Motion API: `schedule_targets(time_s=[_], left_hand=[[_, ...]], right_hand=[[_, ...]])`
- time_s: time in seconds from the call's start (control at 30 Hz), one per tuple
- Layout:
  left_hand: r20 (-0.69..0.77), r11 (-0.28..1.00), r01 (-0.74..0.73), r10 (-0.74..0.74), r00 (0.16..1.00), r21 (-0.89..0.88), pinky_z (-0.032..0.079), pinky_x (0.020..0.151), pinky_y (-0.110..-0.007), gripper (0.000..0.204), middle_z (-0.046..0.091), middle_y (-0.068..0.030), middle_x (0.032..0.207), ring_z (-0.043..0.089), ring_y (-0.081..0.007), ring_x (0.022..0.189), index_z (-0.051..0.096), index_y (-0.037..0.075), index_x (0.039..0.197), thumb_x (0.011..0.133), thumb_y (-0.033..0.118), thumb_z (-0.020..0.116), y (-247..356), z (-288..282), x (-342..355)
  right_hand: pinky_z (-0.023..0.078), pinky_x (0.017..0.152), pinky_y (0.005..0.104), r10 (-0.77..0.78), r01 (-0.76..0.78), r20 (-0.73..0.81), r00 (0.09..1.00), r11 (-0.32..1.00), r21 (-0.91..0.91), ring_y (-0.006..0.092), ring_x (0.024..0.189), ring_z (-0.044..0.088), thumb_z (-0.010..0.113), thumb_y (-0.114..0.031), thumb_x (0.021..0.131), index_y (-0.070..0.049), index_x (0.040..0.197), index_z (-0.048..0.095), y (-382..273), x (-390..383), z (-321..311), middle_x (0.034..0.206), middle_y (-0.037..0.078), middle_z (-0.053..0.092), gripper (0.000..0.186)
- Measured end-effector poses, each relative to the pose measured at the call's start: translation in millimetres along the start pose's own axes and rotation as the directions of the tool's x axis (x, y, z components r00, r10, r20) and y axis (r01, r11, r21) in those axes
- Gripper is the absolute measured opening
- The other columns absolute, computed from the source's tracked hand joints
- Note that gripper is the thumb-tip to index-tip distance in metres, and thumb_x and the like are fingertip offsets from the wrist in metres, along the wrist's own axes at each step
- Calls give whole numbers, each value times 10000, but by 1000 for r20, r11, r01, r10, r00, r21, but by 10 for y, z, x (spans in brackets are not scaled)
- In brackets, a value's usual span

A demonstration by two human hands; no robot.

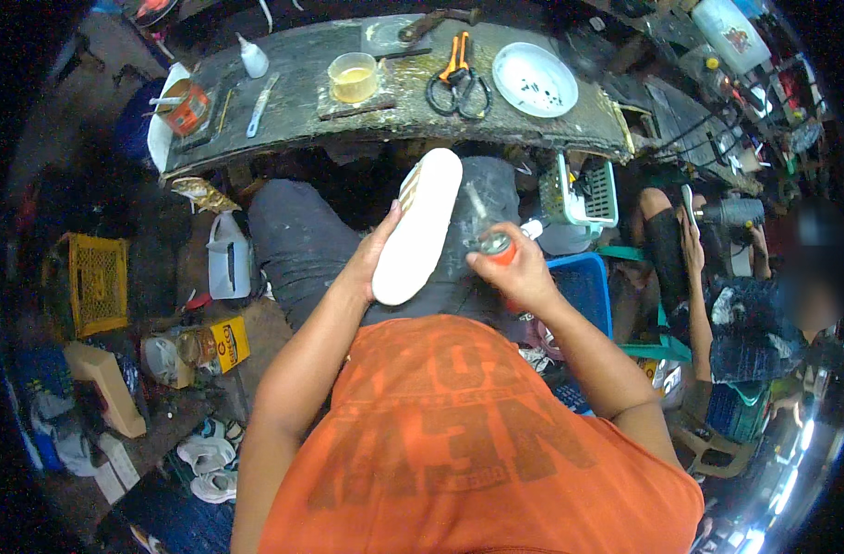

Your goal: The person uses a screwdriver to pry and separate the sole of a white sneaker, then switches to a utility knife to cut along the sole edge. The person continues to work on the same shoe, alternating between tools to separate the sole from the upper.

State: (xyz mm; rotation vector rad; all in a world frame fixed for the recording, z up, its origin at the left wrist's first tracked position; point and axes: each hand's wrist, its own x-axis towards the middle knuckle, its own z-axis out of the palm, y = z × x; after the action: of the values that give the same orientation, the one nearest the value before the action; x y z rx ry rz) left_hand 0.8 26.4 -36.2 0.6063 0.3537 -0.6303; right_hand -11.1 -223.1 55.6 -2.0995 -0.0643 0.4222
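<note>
My left hand [378, 254] is closed around the side of a white shoe [420, 235], with its pale sole turned up and gold stripes along the edge. To the right of the shoe and apart from it, my right hand [524, 270] is closed on a small orange-and-clear container [499, 247]. A pale, blurred stick [477, 198] rises beside its top, and a white cap-like piece [532, 229] shows by the fingers. Both hands are above my lap, in front of the bench. Blur hides the container's exact kind.
On the worn bench [293, 115] stand a white squeeze bottle [253, 57], a knife [262, 106], a cup of yellowish liquid [353, 78], orange-black scissors [459, 83], a white plate [535, 79] and a hammer [438, 23]. Baskets flank me; another person [745, 323] sits at right.
</note>
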Motion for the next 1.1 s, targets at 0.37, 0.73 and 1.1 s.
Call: schedule_targets(time_s=[0.37, 0.73, 1.1], left_hand=[[530, 965, -186, 61, 846, 187, 374, 1216, -485, 992, 484, -158, 1569, 465, -293, 1471, 259, 121, 1639, 877, 319, 864, 108, 579, -382], [405, 22, -436, 333, 852, 900, 456, 1146, -378, 986, 605, -125, 1414, 573, -237, 1336, 541, 57, 1380, 551, 219, 1050, 433, 390, -357], [265, 62, -411, 674, 689, 910, 481, 1136, -429, 944, 592, -175, 1415, 595, -331, 1328, 507, 33, 1456, 653, 146, 991, -197, 120, -113]], right_hand=[[529, 878, 264, -166, 141, 41, 985, 924, 355, 86, 932, 645, 919, -125, 740, -69, 1100, 659, -479, -178, -862, 1008, -9, 683, 447], [544, 845, 365, -243, 346, 397, 885, 914, -214, 175, 941, 674, 897, -221, 704, -63, 1103, 663, -484, 591, -1029, 999, 70, 716, 489], [584, 892, 461, 209, -206, -15, 978, 945, -256, 386, 1005, 751, 899, -479, 786, 7, 1186, 669, 170, -139, -569, 1018, 269, 750, 670]])
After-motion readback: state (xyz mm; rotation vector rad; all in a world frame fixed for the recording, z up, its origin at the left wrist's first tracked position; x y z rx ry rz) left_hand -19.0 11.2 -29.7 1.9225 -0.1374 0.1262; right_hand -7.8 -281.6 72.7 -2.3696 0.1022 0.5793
